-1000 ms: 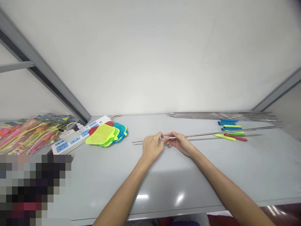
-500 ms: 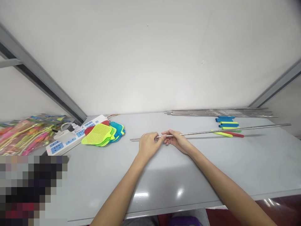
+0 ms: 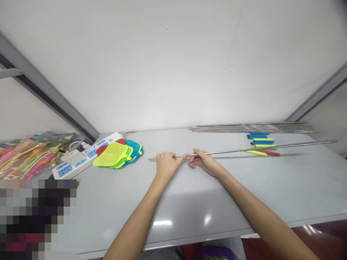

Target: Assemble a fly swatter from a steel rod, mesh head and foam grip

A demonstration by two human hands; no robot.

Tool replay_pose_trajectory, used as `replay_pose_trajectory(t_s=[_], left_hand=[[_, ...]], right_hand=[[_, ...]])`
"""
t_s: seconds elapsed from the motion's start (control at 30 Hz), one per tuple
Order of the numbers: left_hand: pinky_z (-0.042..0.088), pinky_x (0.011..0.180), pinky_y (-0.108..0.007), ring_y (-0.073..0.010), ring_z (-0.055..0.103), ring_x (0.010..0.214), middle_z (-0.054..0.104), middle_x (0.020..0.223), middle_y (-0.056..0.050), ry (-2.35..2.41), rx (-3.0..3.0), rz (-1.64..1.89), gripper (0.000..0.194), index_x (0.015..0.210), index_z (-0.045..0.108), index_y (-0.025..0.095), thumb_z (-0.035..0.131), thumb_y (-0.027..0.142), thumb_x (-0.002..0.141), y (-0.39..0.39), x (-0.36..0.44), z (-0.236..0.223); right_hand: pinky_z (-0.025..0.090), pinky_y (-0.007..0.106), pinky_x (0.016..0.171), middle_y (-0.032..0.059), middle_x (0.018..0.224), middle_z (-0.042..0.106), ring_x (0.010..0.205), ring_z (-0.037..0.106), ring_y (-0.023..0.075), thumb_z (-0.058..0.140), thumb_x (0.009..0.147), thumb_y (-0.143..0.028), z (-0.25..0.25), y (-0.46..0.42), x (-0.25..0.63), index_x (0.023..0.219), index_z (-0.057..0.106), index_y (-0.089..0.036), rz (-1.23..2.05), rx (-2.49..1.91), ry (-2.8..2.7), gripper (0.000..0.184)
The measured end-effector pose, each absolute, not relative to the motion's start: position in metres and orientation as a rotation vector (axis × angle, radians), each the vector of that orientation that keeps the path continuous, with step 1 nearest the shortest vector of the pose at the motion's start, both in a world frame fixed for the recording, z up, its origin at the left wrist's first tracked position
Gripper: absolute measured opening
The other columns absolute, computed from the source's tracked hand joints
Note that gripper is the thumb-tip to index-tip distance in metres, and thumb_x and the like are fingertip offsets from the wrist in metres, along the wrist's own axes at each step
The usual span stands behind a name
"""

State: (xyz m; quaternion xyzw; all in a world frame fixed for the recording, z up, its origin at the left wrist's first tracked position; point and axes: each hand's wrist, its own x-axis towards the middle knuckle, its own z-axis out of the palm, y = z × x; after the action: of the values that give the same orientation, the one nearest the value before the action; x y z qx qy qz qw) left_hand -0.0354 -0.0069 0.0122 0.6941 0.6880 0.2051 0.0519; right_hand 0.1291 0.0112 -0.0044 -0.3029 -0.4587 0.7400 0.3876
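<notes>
A long thin steel rod [image 3: 244,150] lies nearly level across my two hands, and its left end sticks out just past my left hand [image 3: 166,167]. The fingers of my left hand lie on the rod, and my right hand [image 3: 204,161] pinches it a short way to the right. Both fingertips nearly meet. Behind the rod on the right are several more steel rods [image 3: 252,128] and coloured foam sleeves [image 3: 261,142] in blue, yellow-green and red.
A pile of plastic mesh fly swatter heads [image 3: 111,154] rests beside a white power strip [image 3: 73,164] with plugs in it. A plastic-wrapped bundle of colourful items [image 3: 32,155] lies far left. A pixelated patch [image 3: 35,216] covers the lower left corner, beyond the grey table [image 3: 244,187].
My hands have drawn slightly apart along the rod, with the left hand sliding left. The whole view has shifted a little as my head turned.
</notes>
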Motion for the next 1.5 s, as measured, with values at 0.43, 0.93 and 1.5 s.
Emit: replay_pose_trajectory(t_s=[0.43, 0.93, 1.5], left_hand=[[0.022, 0.063, -0.029, -0.0149, 0.046, 0.055, 0.051, 0.045, -0.001, 2.084, 2.184, 0.717, 0.050, 0.041, 0.041, 0.016, 0.035, 0.056, 0.071, -0.012, -0.029, 0.016], [0.020, 0.063, -0.029, -0.0152, 0.047, 0.060, 0.055, 0.052, -0.003, 2.044, 2.223, 0.693, 0.045, 0.046, 0.043, 0.016, 0.031, 0.045, 0.078, -0.016, -0.024, 0.017], [0.020, 0.063, -0.029, -0.0156, 0.048, 0.062, 0.056, 0.054, -0.002, 1.995, 2.232, 0.695, 0.044, 0.048, 0.046, 0.017, 0.030, 0.045, 0.079, -0.017, -0.024, 0.019]], right_hand=[[0.040, 0.028, 0.056, 0.0087, 0.065, 0.057, 0.058, 0.053, 0.0136, 0.042, 0.078, -0.038, -0.002, 0.011, 0.129, 0.056, 0.059, -0.009, 1.890, -0.717, -1.096, 0.039], [0.040, 0.029, 0.058, 0.0086, 0.065, 0.058, 0.056, 0.052, 0.0137, 0.041, 0.078, -0.037, 0.001, 0.010, 0.128, 0.053, 0.056, -0.011, 1.896, -0.721, -1.072, 0.039], [0.040, 0.029, 0.058, 0.0054, 0.055, 0.053, 0.057, 0.052, 0.0140, 0.042, 0.077, -0.038, 0.000, 0.010, 0.128, 0.053, 0.057, -0.011, 1.886, -0.695, -1.087, 0.039]])
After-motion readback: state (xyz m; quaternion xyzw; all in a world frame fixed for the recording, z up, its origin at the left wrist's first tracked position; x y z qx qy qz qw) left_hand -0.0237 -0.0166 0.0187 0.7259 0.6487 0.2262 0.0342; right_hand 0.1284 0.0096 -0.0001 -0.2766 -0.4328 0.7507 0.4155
